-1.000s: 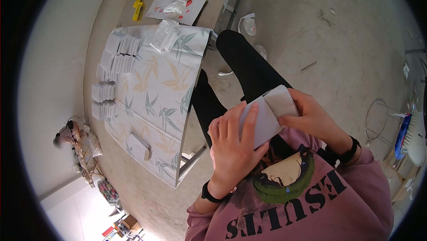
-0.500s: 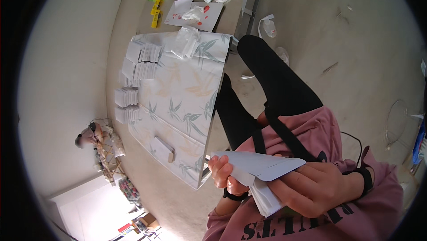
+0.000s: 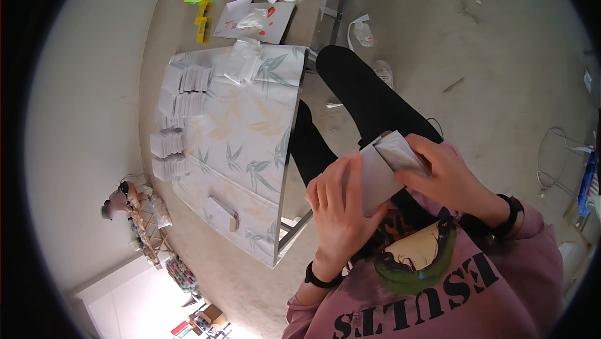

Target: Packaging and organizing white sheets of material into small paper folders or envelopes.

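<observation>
One broad grey floor, dull and faintly mottled, spreads under everything. On it stands a long table, its nearer part draped in a smooth, creased cloth printed with grey-green and pale orange leaves. Close against that side sits the person, in a soft pink sweatshirt with black lettering and matte black trousers. Along the cloth's far edge run several rows of white paper stacks, thin flat pieces packed tightly so that their edges make fine ridges. A flat white sheet with red marks lies beyond the cloth, and clear, crinkled plastic bags lie near the table's right side. A lone white slab, long and straight-sided, rests on the cloth's near end

Both forearms rise from below, elbows bent, bringing the hands together above the lap. The left hand shows its back, fingers spread over the bundle's flat face and thumb at its lower edge. The right hand grasps the other end, fingers curled behind and a blurred thumb across the front. Between them, well apart from the cloth, is the white paper bundle, tilted, squarish, layered at its upper corner; both grips are closed on it. Each wrist wears a narrow black band
</observation>
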`<act>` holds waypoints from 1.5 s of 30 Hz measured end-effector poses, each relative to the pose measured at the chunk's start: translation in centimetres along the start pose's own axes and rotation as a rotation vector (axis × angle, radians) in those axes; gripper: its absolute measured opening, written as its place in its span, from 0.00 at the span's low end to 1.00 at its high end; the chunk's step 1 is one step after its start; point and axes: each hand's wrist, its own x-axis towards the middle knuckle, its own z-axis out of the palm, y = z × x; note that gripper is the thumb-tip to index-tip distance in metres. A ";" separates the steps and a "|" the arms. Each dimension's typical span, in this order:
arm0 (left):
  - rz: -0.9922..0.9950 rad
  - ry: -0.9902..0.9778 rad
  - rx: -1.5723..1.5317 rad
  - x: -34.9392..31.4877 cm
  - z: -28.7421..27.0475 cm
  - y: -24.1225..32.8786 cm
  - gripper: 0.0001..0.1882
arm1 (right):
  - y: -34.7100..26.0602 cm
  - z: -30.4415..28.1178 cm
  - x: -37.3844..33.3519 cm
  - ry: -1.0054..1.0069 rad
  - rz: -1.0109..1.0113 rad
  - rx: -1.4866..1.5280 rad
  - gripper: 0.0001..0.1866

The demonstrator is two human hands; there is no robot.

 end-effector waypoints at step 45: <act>-0.012 0.036 0.018 1.4 -0.1 1.4 0.43 | 0.6 0.8 0.9 0.157 -0.033 0.290 0.07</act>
